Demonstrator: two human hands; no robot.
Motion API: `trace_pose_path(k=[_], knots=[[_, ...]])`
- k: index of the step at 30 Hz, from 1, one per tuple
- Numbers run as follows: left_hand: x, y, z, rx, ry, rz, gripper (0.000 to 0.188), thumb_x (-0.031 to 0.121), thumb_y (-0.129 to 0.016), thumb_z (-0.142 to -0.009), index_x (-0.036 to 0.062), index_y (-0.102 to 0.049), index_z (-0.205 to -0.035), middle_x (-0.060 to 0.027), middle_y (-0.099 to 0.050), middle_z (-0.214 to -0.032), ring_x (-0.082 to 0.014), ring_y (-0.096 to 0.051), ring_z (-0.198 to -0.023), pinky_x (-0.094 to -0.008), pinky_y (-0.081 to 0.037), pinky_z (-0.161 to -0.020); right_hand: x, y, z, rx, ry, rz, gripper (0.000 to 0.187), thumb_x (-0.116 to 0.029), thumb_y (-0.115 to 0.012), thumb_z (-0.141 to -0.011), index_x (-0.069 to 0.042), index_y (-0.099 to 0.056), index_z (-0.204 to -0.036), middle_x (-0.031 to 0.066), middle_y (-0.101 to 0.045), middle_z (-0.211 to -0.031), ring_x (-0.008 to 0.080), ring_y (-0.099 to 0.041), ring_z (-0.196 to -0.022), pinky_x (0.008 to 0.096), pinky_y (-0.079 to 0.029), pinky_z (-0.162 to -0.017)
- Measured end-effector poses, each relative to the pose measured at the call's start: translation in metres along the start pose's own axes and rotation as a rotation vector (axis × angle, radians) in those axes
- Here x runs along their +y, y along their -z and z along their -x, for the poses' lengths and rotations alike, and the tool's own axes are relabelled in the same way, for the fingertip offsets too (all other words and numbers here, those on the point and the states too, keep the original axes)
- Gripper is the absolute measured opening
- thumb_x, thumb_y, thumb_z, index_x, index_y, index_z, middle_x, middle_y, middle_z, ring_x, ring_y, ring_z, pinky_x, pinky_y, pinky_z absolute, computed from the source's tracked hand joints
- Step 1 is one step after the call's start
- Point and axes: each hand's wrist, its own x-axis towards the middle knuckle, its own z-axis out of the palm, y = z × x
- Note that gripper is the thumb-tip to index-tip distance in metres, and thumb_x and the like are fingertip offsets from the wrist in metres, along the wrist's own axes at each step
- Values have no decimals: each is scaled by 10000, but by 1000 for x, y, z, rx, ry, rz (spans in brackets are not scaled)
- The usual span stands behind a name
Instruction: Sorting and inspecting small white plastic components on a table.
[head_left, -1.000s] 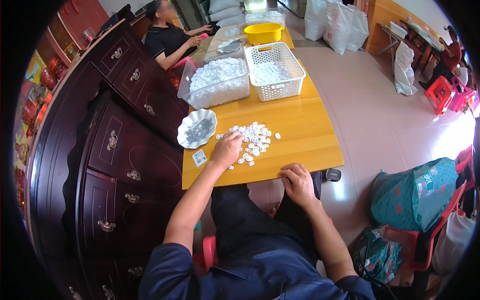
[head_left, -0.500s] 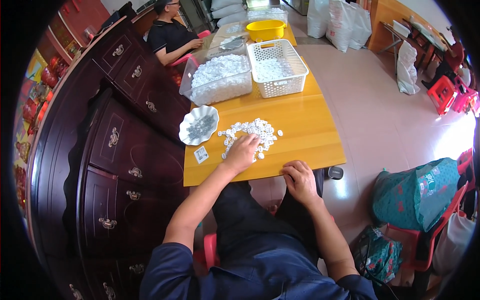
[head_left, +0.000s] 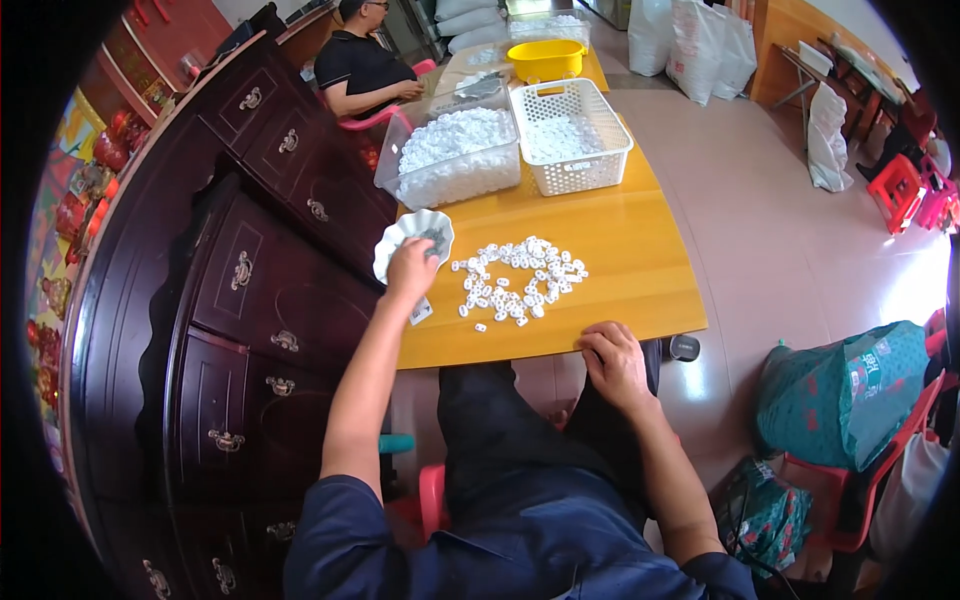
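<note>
— On the yellow surface (head_left: pixel 600 300), what lies there?
— A scatter of small white pieces (head_left: pixel 520 280), mid-surface; left of it, a scalloped white dish (head_left: pixel 405 232).
— The hands?
— Left hand (head_left: pixel 410 270) reaches into the dish, fingers curled, grip unclear. Right hand (head_left: pixel 615 365) rests loosely curled at the near edge, holding nothing visible.

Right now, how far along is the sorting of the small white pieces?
A few pieces already lie in the scalloped dish, which the left hand is over. A loose pile remains on the table. The right hand rests at the table edge.
</note>
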Motion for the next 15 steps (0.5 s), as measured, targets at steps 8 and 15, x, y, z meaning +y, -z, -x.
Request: trace_pose_path(k=[8, 15], knots=[[-28, -5, -24, -258, 201, -139, 374, 310, -764, -844, 82, -743, -1140, -158, -735, -1093, -336, -702, -1030, -429, -557, -902, 3, 1, 2, -3, -16, 17, 114, -19, -689, -820, -63, -690, -925, 92, -667, -1008, 320, -635, -1003, 433, -519, -876], [-33, -21, -26, -209, 169, -115, 197, 190, -753, -835, 97, -762, -1008, -122, -765, -913, -301, -739, -864, -413, -578, -788, 3, 2, 2, -18, -24, 22, 115, -23, -691, -821, -67, -692, -927, 92, -670, -1012, 320, -635, -1004, 436, -520, -884]])
